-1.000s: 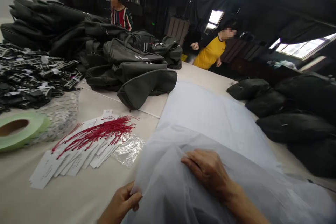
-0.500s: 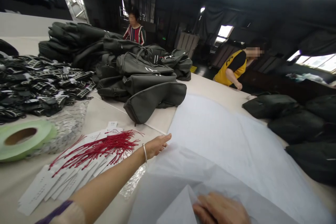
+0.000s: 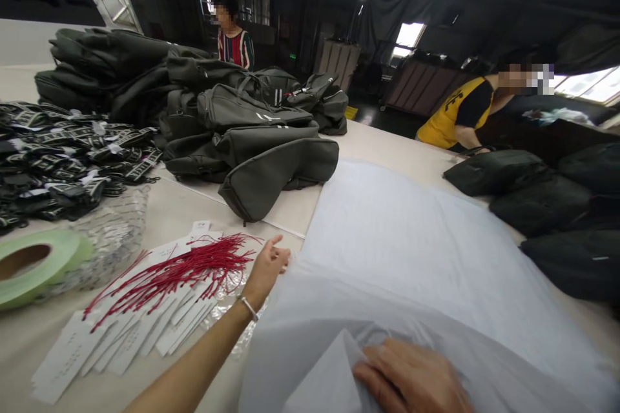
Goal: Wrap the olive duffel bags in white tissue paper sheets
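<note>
A stack of thin, whitish, see-through plastic sheets (image 3: 382,226) spreads over the table in front of me. My right hand (image 3: 411,374) is closed on the top sheet near my body, where the film bunches and a folded flap stands up beside the thumb. My left hand (image 3: 267,264), with a bracelet at the wrist, hovers by the left edge of the sheets. Its fingers are loosely bent and apart, with nothing visible in them. Just left of it lie white hang tags (image 3: 130,335) with red strings (image 3: 194,268).
Dark bags (image 3: 261,135) are heaped across the table, with more bags (image 3: 542,200) at the right. Black-and-white straps (image 3: 72,155) pile up at the left above a green tape roll (image 3: 62,258). One person (image 3: 235,42) stands behind the heap; another (image 3: 460,110) leans at the right.
My left hand has drawn back left from the sheets, its fingers bending. My right hand keeps its hold, and the top film is more bunched. The person in yellow has moved right; the view has shifted.
</note>
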`<state>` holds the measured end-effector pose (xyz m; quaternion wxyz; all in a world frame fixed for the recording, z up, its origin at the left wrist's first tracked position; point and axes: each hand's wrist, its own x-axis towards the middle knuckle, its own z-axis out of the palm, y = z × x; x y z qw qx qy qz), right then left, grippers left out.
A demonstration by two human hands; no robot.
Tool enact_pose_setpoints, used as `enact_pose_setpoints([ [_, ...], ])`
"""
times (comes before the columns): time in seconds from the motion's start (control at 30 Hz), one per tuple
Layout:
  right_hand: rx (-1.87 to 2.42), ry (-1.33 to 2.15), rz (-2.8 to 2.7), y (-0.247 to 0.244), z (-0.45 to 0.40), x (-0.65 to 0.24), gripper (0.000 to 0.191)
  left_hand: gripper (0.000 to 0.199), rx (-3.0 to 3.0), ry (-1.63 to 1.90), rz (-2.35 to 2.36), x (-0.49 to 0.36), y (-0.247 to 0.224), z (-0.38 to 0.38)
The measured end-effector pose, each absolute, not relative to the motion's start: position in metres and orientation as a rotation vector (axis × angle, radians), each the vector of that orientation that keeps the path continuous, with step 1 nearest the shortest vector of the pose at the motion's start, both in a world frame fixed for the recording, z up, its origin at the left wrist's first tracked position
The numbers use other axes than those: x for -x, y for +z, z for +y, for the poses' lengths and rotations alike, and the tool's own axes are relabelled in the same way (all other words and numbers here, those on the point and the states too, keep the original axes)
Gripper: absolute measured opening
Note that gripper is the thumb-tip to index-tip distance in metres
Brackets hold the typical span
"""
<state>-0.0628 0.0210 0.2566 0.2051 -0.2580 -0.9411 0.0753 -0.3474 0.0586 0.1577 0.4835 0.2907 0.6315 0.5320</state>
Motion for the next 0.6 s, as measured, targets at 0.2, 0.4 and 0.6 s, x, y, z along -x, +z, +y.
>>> enact_pose_setpoints([
  [0.2,0.86,0.255,-2.598,0.272,0.014,0.073,0.035,0.029,-1.57,1.133,1.249,0.331,0.261,0.04],
  [0.4,0.704,0.094,-2.568,0.289,-0.001,0.079,0.04,0.035,-1.637,0.461,0.57,0.261,0.289,0.049],
  [0.6,0.536,0.001,-2.52,0.311,-0.019,0.083,0.034,0.021,-1.933,0.424,0.535,0.265,0.277,0.027],
])
